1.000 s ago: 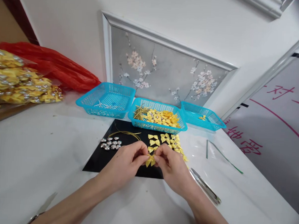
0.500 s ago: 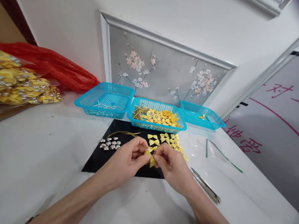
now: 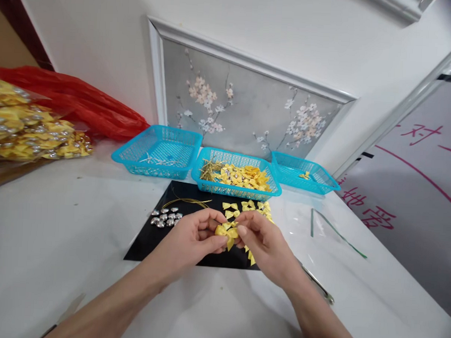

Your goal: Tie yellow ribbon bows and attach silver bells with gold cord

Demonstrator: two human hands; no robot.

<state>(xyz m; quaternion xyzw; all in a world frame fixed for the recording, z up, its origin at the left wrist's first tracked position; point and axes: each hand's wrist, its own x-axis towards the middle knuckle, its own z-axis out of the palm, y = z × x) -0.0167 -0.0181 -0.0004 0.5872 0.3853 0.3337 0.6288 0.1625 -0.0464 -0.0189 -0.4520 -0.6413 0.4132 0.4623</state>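
A yellow ribbon bow (image 3: 227,233) is held over the black mat (image 3: 146,245), its loops and tails showing. My left hand (image 3: 195,238) is closed, pinching the bow from the left with thumb and fingers. From the right, my right hand (image 3: 265,244) is closed on the bow's other side, its thumb at the edge; the fingertips behind are partly hidden. More yellow bows (image 3: 230,206) lie on the mat beyond and beside my hands. Left of my left hand sits a cluster of silver heart-shaped beads (image 3: 166,217), with thin gold wires (image 3: 188,201) behind them.
Three blue baskets stand along the wall: a left one (image 3: 155,168) with white strips, a middle one (image 3: 243,192) full of bows and gold ties, a right one (image 3: 323,186). A metal tool (image 3: 317,285), partly covered by my right arm, and green strips (image 3: 339,235) lie rightward.
My right hand has shifted slightly right, and more of the bow shows between my hands, its loops now facing me. Bows on the mat's right front have come into view.
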